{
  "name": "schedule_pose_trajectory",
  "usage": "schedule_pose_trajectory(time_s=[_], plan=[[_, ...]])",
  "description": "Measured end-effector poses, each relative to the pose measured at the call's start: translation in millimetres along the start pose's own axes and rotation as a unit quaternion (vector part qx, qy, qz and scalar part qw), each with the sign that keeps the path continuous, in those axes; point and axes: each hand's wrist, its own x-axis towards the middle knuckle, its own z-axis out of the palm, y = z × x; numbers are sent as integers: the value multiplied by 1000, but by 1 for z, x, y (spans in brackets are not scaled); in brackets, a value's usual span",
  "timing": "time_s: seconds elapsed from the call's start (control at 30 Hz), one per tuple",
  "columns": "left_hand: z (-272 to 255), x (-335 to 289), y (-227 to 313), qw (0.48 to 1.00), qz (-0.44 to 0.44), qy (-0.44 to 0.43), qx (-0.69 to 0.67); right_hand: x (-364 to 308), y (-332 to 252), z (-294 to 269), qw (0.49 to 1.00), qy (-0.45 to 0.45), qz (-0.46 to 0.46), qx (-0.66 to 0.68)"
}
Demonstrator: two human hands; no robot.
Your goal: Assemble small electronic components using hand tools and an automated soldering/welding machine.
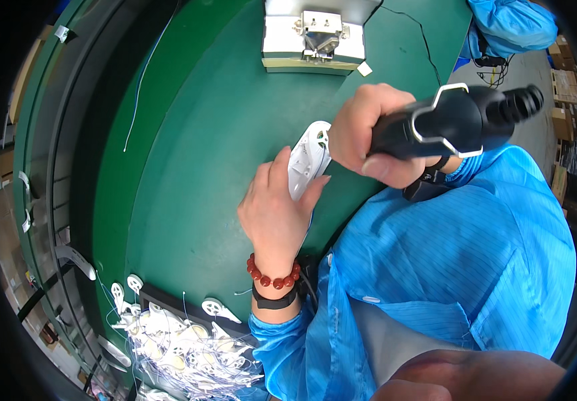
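My left hand holds a long white plastic housing down on the green tabletop, with fingers along one edge and the thumb on the other. The housing has a rounded far end with a round opening, and a thin wire runs along it. Wrapped around a black electric screwdriver with a metal hanging loop, my right hand is beside the housing's far end. The screwdriver's tip is hidden behind that hand, so I cannot tell whether it touches the housing.
A metal fixture stands at the table's far side. A pile of white wired parts lies at the near left, by a black tray edge. One loose wire lies on the left strip; blue cloth is at the far right.
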Motion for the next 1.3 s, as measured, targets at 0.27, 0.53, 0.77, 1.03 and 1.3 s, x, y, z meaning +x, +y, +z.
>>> schedule_pose_trajectory(time_s=[0.27,0.53,0.77,1.03,1.3], plan=[[0,3,-1,1000,9,3,7,0,7,-3,1000,6,-22,15],[-1,2,2,1000,-5,-11,26,6,3,-8,1000,-28,9,-2],[-7,-3,5,1000,11,-15,0,29,-16,-5,992,-84,-77,-61],[-26,-3,7,978,96,-133,127,51,41,-3,968,-17,-212,-136],[-133,10,2,950,-12,53,307,38,54,-7,984,24,-121,-130]])
